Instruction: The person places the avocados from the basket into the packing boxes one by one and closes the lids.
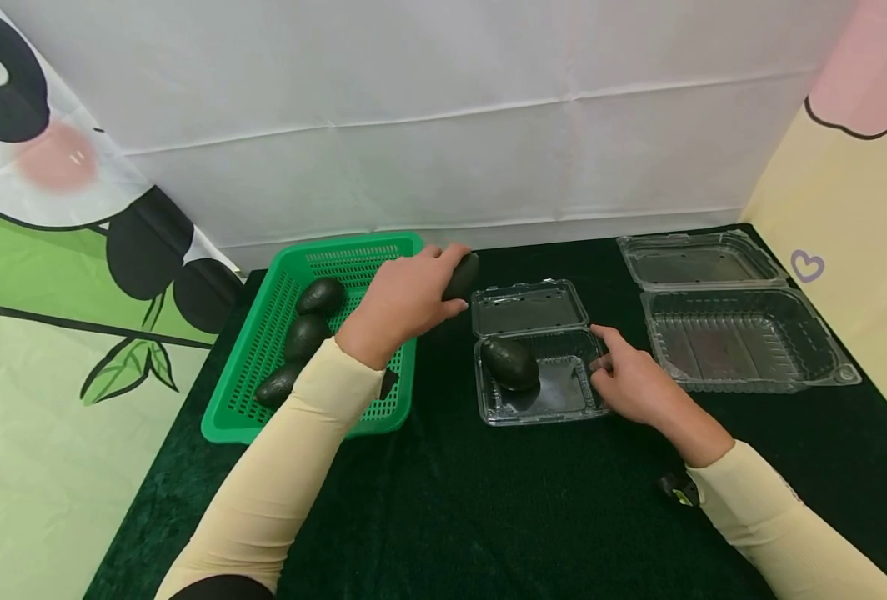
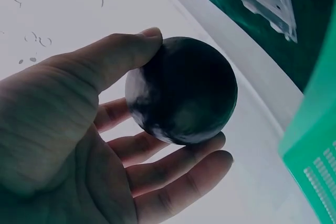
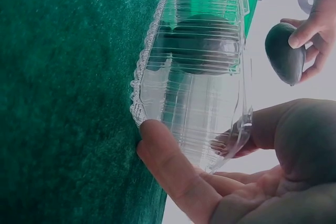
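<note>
My left hand (image 1: 406, 296) holds a dark avocado (image 1: 462, 277) in the air between the green basket and the small clear plastic clamshell box (image 1: 544, 415). Thumb and fingertips curve around the avocado (image 2: 184, 90) in the left wrist view. Another avocado (image 1: 510, 363) lies in the left part of the box, whose lid (image 1: 529, 307) is folded back. At the box's right wall, my right hand (image 1: 631, 379) grips the edge; the right wrist view shows its thumb (image 3: 262, 127) on one side of the clear plastic and fingers (image 3: 173, 169) on the other.
On the left stands a green perforated basket (image 1: 218, 429) with several avocados (image 1: 307, 337) in it, partly hidden by my left forearm. A larger clear clamshell box (image 1: 739, 385) lies opened at the right. Dark green cloth (image 1: 473, 517) covers the table, and a white sheet (image 1: 443, 167) hangs behind.
</note>
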The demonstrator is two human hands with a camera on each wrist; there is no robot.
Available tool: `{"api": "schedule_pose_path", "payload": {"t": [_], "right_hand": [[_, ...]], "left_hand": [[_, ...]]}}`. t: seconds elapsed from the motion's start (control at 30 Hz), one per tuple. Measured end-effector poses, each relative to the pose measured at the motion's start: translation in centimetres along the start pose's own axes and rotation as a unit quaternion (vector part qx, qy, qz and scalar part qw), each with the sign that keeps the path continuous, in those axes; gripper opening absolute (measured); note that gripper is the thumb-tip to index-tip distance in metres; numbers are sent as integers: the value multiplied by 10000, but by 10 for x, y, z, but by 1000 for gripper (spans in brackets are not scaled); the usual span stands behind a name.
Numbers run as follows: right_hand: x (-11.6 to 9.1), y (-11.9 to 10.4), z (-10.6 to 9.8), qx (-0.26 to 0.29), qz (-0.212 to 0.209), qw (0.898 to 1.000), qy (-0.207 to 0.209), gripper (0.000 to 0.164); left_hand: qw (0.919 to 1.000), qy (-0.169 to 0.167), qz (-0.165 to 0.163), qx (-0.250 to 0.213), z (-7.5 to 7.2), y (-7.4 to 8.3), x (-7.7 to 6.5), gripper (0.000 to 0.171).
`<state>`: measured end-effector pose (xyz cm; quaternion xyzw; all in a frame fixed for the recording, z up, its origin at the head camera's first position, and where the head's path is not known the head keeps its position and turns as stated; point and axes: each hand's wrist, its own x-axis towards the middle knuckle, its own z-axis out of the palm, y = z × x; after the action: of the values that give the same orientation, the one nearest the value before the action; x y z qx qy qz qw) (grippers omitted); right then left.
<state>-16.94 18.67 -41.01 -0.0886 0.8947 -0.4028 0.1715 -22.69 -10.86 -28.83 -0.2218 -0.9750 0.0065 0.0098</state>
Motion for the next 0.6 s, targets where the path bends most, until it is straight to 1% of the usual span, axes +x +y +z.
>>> {"api": "schedule_pose_path", "payload": {"t": [0.37, 0.6], "right_hand": [[0, 1, 0, -14, -8, 10000, -5, 74], [0, 0, 0, 11, -9, 10000, -5, 74]], "left_hand": [[9981, -102, 514, 337, 8, 38, 6, 72], [9957, -296, 665, 571, 15, 62, 13, 73]]}}
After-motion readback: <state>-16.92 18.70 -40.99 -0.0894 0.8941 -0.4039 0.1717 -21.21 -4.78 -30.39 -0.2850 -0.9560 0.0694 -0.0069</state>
